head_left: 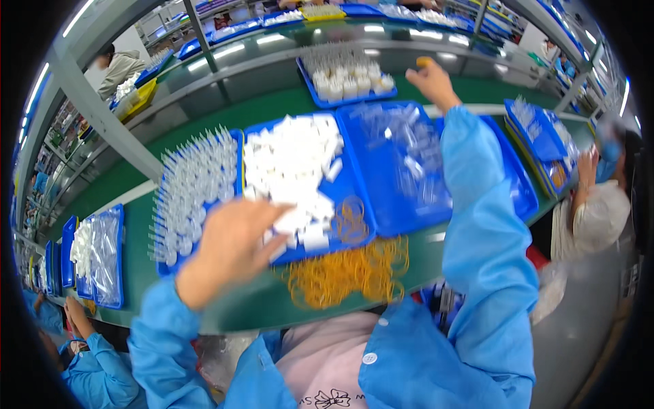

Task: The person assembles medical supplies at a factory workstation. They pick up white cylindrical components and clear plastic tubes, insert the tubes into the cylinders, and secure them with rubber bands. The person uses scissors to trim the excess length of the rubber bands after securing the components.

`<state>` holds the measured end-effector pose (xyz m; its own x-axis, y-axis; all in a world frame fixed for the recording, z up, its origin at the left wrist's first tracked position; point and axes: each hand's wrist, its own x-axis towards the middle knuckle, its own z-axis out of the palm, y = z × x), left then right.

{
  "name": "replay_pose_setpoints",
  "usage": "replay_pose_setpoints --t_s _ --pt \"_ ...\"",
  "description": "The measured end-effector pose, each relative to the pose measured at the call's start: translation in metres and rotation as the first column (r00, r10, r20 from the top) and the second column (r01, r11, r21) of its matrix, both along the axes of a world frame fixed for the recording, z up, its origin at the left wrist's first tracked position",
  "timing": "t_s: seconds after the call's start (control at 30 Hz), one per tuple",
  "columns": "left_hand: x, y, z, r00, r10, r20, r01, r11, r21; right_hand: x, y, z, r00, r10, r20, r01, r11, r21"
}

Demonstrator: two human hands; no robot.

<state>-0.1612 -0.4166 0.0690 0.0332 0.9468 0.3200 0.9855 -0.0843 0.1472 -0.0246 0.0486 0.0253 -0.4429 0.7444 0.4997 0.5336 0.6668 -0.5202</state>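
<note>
My left hand [235,238], blurred by motion, hovers over the near left edge of a blue tray [357,184] heaped with small white pieces [293,153]. Its thumb and fingers are apart, and I see nothing held between them. My right hand [434,83] is raised and stretched far forward, right of a distant blue tray [315,94] of white-based clear pieces. Its visible fingers are apart; a small orange covering or object [424,62] shows at one fingertip. A loose pile of orange rubber bands [344,276] lies at the near table edge.
Clear pointed tubes [194,191] stand in rows at left. Right of the white pieces, another blue tray [381,204] holds clear plastic pieces [415,160]. A metal post [109,102] rises at left. Co-workers sit on both sides, one sleeve [102,368] at lower left.
</note>
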Motion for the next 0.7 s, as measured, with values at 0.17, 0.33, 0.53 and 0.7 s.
replay_pose_setpoints --t_s 0.17,0.33,0.53,0.7 --pt "-0.002 -0.009 -0.036 0.838 0.175 0.517 -0.254 0.963 0.086 -0.05 0.04 -0.045 0.965 -0.095 0.244 0.15 0.964 -0.22" --pt "-0.007 -0.038 -0.065 0.564 0.373 0.737 -0.561 0.828 0.01 -0.086 0.046 -0.073 0.989 0.027 0.143 -0.001 0.984 -0.176" --pt "-0.018 -0.043 -0.079 0.338 0.39 0.856 -0.63 0.77 -0.102 -0.093 0.032 -0.047 0.934 -0.077 0.348 0.073 0.997 0.024" --pt "-0.042 -0.042 -0.077 0.738 0.396 0.546 -0.482 0.876 0.017 -0.071 -0.003 -0.015 0.921 0.128 0.367 -0.176 0.979 0.1"
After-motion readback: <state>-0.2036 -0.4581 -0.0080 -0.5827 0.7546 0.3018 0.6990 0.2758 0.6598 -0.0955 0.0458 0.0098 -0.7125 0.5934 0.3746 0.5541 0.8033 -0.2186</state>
